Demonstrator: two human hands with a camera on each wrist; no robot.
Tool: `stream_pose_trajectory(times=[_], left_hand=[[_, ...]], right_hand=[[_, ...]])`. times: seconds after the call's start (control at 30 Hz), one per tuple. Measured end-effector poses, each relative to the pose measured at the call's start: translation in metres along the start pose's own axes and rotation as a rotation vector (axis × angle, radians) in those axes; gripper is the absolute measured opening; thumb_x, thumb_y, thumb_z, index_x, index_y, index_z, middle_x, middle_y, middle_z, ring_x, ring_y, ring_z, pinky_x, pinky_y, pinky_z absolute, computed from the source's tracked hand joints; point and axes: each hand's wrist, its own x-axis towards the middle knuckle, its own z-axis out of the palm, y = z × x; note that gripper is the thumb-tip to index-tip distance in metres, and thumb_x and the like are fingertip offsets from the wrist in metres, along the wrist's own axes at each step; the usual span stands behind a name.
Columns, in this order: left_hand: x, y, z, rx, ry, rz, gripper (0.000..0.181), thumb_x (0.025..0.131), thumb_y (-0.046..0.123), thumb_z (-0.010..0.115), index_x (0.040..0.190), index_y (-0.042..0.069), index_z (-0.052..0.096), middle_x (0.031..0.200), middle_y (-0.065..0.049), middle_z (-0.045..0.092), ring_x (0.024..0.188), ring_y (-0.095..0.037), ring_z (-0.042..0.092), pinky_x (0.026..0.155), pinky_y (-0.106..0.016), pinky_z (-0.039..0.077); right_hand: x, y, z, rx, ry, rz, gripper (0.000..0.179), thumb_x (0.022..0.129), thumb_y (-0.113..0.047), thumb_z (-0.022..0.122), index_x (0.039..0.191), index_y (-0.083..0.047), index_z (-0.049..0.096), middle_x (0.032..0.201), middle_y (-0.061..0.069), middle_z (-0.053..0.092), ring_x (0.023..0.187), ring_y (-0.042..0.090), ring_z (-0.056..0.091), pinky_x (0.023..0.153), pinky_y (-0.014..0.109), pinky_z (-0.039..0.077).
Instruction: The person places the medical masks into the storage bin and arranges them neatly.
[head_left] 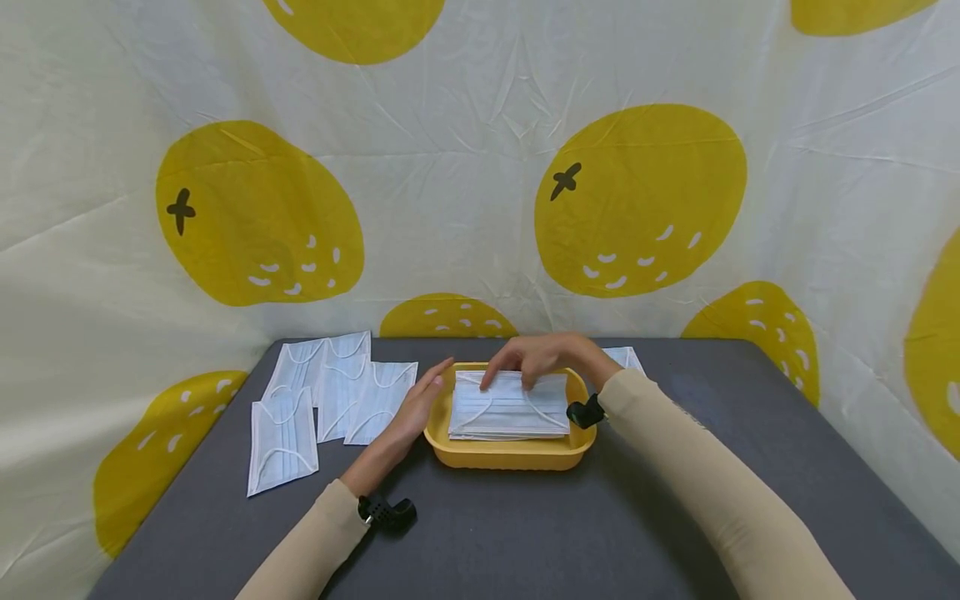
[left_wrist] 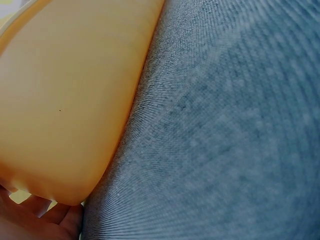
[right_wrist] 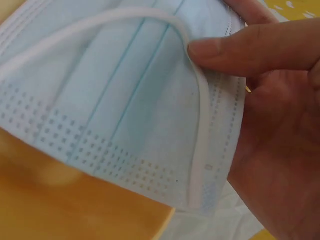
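A yellow plastic tray stands on the table and holds a stack of pale blue face masks with white ear loops. Along the tray's left end lies my left hand, its fingers extended; the left wrist view has its fingers against the tray's outer wall. My right hand reaches over the stack from the right. In the right wrist view, its thumb presses on the top face mask beside the ear loop, pinching near its edge. The other fingertips are mostly hidden behind it.
Several loose face masks lie overlapping on the left of the dark grey table. Another mask shows partly behind the right forearm. A white curtain with yellow fruit prints hangs along the table's back edge.
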Motion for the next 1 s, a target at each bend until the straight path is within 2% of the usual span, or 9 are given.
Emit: stream_pose_trajectory(times=[0.13,0.37,0.8,1.0], left_hand=[[-0.001,0.0,0.0,0.002,-0.004,-0.008,0.049,0.114,0.027,0.029,0.161,0.017,0.037,0.17,-0.009,0.03,0.16,-0.031,0.02,0.131,-0.055,0.012],[-0.001,0.001,0.0,0.005,-0.002,-0.006,0.048,0.114,0.026,0.03,0.161,0.017,0.037,0.17,-0.009,0.03,0.16,-0.032,0.02,0.131,-0.056,0.012],[-0.002,0.0,0.0,-0.008,-0.002,-0.023,0.048,0.114,0.027,0.029,0.161,0.019,0.037,0.171,-0.008,0.029,0.16,-0.032,0.019,0.131,-0.056,0.01],[-0.002,0.002,0.001,0.006,0.006,-0.016,0.048,0.114,0.027,0.029,0.161,0.019,0.037,0.17,-0.007,0.031,0.16,-0.031,0.02,0.131,-0.055,0.013]], right_hand=[[0.007,0.001,0.003,-0.036,0.002,0.026,0.083,0.068,0.027,0.048,0.136,-0.015,0.069,0.144,0.004,0.063,0.11,0.014,0.051,0.088,0.026,0.042],[0.009,0.0,0.008,-0.106,0.047,0.057,0.087,0.065,0.03,0.043,0.133,-0.017,0.071,0.143,0.004,0.065,0.107,0.016,0.05,0.085,0.028,0.04],[0.015,0.002,0.013,-0.25,0.095,0.03,0.081,0.072,0.027,0.042,0.132,-0.018,0.072,0.143,0.003,0.064,0.111,0.018,0.05,0.092,0.031,0.038],[0.013,-0.003,0.014,-0.284,0.107,0.03,0.079,0.074,0.025,0.039,0.132,-0.017,0.072,0.146,0.003,0.063,0.124,0.015,0.054,0.102,0.031,0.041]])
